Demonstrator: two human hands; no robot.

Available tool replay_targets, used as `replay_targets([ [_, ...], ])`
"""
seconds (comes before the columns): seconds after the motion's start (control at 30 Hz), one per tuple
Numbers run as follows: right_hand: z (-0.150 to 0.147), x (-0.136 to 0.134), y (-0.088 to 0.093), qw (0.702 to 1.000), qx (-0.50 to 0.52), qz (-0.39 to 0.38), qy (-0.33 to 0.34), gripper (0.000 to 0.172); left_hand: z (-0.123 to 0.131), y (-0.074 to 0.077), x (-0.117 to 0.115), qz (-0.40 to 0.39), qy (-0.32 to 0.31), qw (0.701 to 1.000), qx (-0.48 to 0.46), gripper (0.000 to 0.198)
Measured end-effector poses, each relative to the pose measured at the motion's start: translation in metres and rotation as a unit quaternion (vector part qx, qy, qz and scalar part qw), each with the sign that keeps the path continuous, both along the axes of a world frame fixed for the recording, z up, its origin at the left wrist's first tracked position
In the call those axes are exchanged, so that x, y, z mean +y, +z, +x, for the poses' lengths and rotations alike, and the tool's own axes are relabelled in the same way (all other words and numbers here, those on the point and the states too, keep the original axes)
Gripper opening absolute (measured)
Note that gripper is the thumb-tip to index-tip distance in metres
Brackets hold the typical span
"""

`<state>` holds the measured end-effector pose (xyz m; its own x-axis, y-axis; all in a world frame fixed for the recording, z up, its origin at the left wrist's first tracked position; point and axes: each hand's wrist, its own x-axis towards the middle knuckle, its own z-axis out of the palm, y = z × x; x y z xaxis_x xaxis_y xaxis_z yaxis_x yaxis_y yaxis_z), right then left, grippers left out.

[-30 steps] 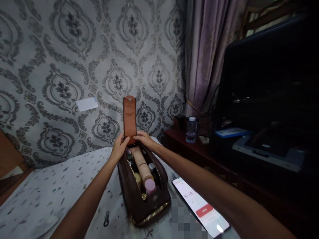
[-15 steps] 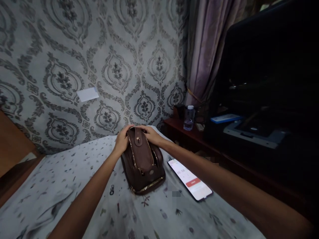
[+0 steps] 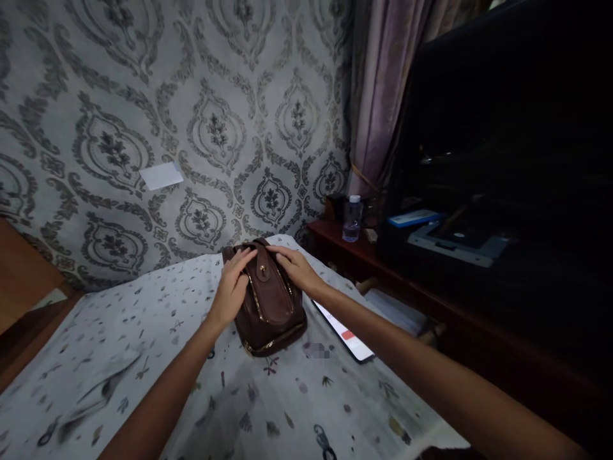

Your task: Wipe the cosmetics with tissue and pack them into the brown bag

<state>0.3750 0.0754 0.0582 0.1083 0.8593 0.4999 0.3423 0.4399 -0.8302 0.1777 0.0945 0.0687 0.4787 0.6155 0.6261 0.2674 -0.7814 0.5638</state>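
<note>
A brown leather-look bag [image 3: 272, 303] with gold zips and a flap with a small metal clasp lies on the bedsheet [image 3: 167, 345]. My left hand [image 3: 233, 289] rests along its left side, fingers stretched over the front towards the flap. On the upper right side lies my right hand [image 3: 295, 267], its fingers extended across the bag near the flap. Neither hand is wrapped round anything. Just right of the bag, a lit phone [image 3: 352, 342] lies on the sheet, partly covered by my right forearm.
Patterned wallpaper [image 3: 215, 128] rises behind the bed, with a white card [image 3: 161, 176] on it. To the right stand a reddish-brown ledge [image 3: 330, 239] with a clear bottle [image 3: 352, 220], a purple curtain [image 3: 373, 96], and a large dark object [image 3: 502, 128].
Both hands have shifted from clasping the bag's top edge to lying over its front with fingers straighter. The bag's top now shows behind them. The view has turned slightly right.
</note>
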Motion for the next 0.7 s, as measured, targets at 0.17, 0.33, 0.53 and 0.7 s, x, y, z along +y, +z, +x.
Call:
replay_targets([
  [0.17, -0.027, -0.048, -0.023, 0.996, 0.001, 0.012, -0.083, 0.046, 0.002, -0.018, -0.034, 0.087, 0.063, 0.993, 0.058, 0.045],
  [0.33, -0.059, -0.071, -0.054, 0.973, -0.063, 0.077, -0.207, 0.069, 0.017, -0.034, -0.035, 0.128, 0.135, 0.981, 0.049, 0.046],
  [0.53, -0.063, -0.068, -0.063, 0.945, -0.159, 0.137, -0.250, 0.063, 0.009, -0.019, -0.027, 0.095, 0.105, 0.989, 0.033, 0.035],
  [0.7, -0.061, -0.065, -0.061, 0.927, -0.184, 0.167, -0.280, 0.057, -0.003, 0.015, 0.045, -0.064, 0.186, 0.980, -0.010, 0.030],
])
